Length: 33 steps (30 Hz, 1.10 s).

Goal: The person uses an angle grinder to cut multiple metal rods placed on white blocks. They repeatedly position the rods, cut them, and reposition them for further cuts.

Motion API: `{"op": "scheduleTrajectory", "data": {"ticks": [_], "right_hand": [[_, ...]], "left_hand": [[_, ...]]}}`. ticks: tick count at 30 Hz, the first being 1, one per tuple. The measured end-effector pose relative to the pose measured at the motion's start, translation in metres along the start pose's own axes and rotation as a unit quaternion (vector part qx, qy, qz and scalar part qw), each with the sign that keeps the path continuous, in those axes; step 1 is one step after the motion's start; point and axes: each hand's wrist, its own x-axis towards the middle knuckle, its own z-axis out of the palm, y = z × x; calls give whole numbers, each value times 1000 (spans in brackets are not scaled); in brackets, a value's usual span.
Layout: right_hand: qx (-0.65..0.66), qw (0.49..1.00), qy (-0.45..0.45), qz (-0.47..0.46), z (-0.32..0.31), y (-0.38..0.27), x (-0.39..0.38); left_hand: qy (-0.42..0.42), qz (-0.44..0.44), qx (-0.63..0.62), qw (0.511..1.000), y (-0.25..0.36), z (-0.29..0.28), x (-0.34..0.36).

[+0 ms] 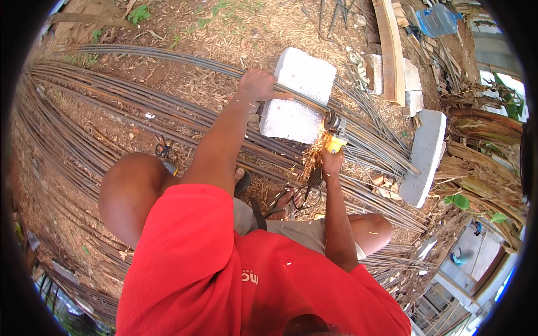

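Note:
My left hand (258, 87) is closed around a few steel rebar rods (196, 60), holding them across a pale concrete block (298, 120). In my right hand (332, 161) is a yellow angle grinder (335, 144), gripped by its body. Its disc meets the rods just past the right edge of the block. Orange sparks (312, 158) spray from there down toward my legs and feet. The exact point of contact is partly hidden by the disc guard and the glare.
Long bundles of rebar (140, 106) run across the ground on both sides of the block. Another concrete slab (424, 159) stands at the right, near a timber plank (390, 53). A blue plastic water bottle (438, 21) lies at the far right. A cable trails by my feet.

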Motion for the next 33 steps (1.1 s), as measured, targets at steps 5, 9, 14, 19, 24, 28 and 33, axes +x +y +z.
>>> {"op": "scheduleTrajectory", "data": {"ticks": [5, 9, 14, 19, 24, 28, 33], "right_hand": [[-78, 996, 13, -52, -1, -4, 4], [-7, 1000, 7, 20, 3, 0, 18], [-49, 997, 34, 51, 7, 6, 21], [-58, 997, 46, -2, 10, 3, 14], [31, 998, -2, 54, 11, -23, 5], [-82, 993, 32, 73, 16, -36, 2], [-13, 998, 22, 57, 14, -23, 8]], "left_hand": [[4, 9, 1, 1000, -1, 0, -2], [-13, -6, 7, 1000, -1, -7, 6], [-25, -8, 12, 1000, -1, -12, 7], [-28, -15, 1, 999, 0, -10, 6], [-34, -15, -7, 999, -2, -12, 6], [-21, -6, -5, 1000, -2, -10, 5], [2, 3, -12, 1000, -4, -7, 4]]}}
